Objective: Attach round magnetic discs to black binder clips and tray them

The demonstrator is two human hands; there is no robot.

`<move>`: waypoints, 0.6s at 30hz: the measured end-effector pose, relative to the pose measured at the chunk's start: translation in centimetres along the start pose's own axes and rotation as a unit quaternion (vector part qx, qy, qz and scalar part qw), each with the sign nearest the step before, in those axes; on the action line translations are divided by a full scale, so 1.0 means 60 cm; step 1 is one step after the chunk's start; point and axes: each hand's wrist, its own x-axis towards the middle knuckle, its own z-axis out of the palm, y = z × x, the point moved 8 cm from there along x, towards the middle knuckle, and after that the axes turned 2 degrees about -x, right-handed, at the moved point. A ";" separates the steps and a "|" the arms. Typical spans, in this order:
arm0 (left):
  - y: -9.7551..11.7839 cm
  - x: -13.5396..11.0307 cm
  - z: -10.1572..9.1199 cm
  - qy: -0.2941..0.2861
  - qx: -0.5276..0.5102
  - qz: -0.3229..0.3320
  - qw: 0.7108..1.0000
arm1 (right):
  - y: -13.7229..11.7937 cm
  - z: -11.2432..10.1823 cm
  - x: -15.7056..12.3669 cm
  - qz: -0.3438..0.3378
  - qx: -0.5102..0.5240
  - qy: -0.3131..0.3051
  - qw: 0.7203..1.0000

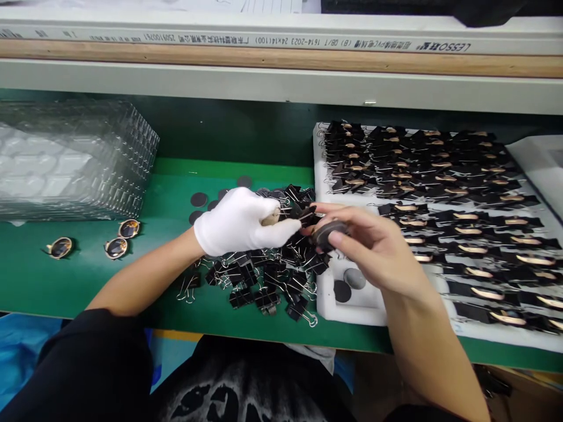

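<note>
My left hand (241,220), in a white glove, pinches the wire handles of a black binder clip (303,212) between thumb and fingers. A pale rounded piece (271,217) shows partly inside that grip. My bare right hand (369,237) is closed around dark round discs (329,234), with the thumb on their face. Its forefinger reaches to the clip's edge, and whether it touches the clip is hard to tell. Beneath both hands lies a heap of black binder clips (268,272) on the green table. Loose dark discs (199,200) lie behind and left of the heap.
Right, a white foam tray (325,293) holds rows of clips (477,249) on gold-edged pieces, plus two discs (342,291) in its corner. Clear plastic trays (79,164) are stacked left. Gold-rimmed round pieces (60,247) lie before them. A shelf edge (281,82) crosses above.
</note>
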 end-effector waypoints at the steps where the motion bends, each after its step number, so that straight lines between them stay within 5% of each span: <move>1: 0.000 0.001 -0.003 -0.003 -0.012 -0.001 1.000 | 0.001 -0.014 0.001 0.002 -0.013 0.026 1.000; 6: 0.009 -0.004 0.009 -0.069 -0.084 -0.056 0.992 | 0.003 -0.045 0.006 0.028 -0.059 0.044 0.997; 12: 0.030 -0.017 0.042 -0.130 -0.080 -0.061 0.986 | -0.023 -0.032 0.002 -0.044 -0.152 -0.014 0.987; 18: 0.020 -0.017 0.041 -0.161 -0.088 -0.073 0.980 | -0.027 -0.027 -0.002 -0.076 -0.183 -0.041 0.979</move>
